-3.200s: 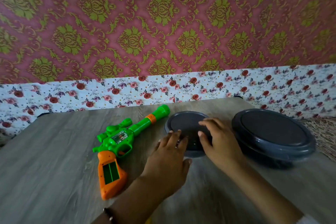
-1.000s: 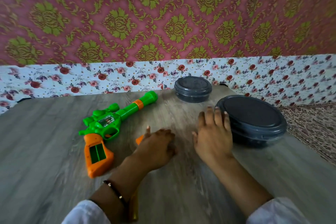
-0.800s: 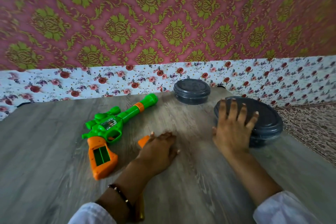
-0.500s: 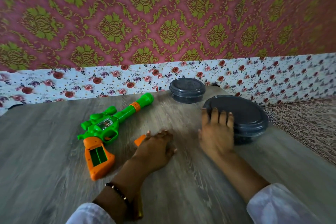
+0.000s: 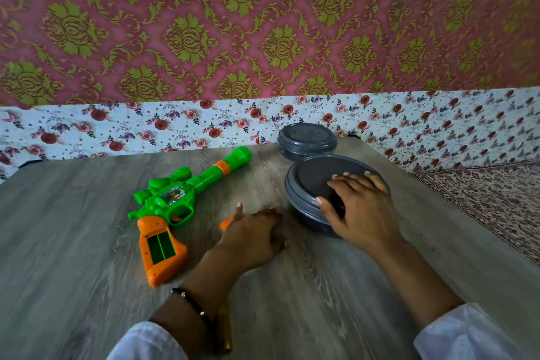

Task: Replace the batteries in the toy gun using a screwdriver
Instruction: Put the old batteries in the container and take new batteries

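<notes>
The green and orange toy gun (image 5: 175, 207) lies on its side on the wooden table (image 5: 73, 272), barrel pointing to the far right. Its orange grip shows an uncovered battery bay (image 5: 160, 245), green inside. My left hand (image 5: 251, 237) rests palm down just right of the gun, over a small orange piece (image 5: 226, 222) that peeks out by the index finger. A yellowish, handle-like object (image 5: 225, 330) lies half hidden under my left forearm. My right hand (image 5: 359, 210) grips the large grey lidded container (image 5: 309, 184), thumb on the near rim and fingers across the lid.
A small grey lidded container (image 5: 306, 140) stands just behind the large one at the table's far edge. A flowered wall runs along the back. The table's right edge drops to a patterned cloth (image 5: 496, 199).
My right hand has gone onto the large container's lid and slid it left, close to the small one, which was set at the back earlier. My left hand and the gun have stayed put.
</notes>
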`<state>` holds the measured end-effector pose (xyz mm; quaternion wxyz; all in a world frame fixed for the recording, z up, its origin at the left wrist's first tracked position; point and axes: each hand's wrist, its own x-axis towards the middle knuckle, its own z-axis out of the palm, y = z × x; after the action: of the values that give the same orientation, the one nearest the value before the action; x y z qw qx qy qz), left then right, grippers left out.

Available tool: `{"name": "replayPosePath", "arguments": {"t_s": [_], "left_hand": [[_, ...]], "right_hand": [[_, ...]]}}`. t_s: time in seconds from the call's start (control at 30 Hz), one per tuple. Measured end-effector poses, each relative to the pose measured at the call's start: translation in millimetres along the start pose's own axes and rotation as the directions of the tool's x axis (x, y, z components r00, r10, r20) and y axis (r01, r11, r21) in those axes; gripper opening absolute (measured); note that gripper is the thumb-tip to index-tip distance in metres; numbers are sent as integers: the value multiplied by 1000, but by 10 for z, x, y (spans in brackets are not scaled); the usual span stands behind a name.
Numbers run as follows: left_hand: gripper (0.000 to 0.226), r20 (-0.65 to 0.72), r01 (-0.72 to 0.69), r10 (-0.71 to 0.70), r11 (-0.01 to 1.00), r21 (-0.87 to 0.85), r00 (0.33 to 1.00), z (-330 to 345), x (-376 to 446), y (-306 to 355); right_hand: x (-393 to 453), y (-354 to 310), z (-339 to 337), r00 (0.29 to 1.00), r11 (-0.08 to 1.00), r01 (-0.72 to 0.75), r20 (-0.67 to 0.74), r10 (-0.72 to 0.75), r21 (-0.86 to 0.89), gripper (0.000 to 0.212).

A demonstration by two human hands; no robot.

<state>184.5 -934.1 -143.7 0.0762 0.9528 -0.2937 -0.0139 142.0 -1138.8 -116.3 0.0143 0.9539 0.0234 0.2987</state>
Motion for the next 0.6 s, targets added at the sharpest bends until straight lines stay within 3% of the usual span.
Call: {"name": "replayPosePath", "arguments": {"t_s": [0.17, 0.37, 0.43, 0.5, 0.57, 0.6], "left_hand": [[60, -61, 67, -71, 995, -72, 996, 47, -6, 16], [57, -175, 147, -173, 977, -155, 969, -34, -59, 216], [72, -167, 192, -218, 969, -158, 962, -36, -77, 251], [106, -141, 262, -289, 948, -181, 947, -14, -64, 244], [128, -129, 318, -350, 923, -216, 928, -20, -55, 232], [132, -137, 321, -356, 920, -225, 924, -27, -53, 233]], "right_hand": [[-20, -213, 16, 999, 998, -15, 37, 12, 67, 58], [-23, -566, -25, 997, 985, 76, 16, -79, 156, 58], [-40, -563, -62, 994, 943, 107, -41, -99, 316, 57], [-43, -464, -124, 986, 897, 162, -93, -136, 411, 57], [-30, -295, -152, 974, 919, 226, -111, -200, 324, 63], [-15, -208, -159, 972, 938, 236, -56, -229, 253, 71]]}}
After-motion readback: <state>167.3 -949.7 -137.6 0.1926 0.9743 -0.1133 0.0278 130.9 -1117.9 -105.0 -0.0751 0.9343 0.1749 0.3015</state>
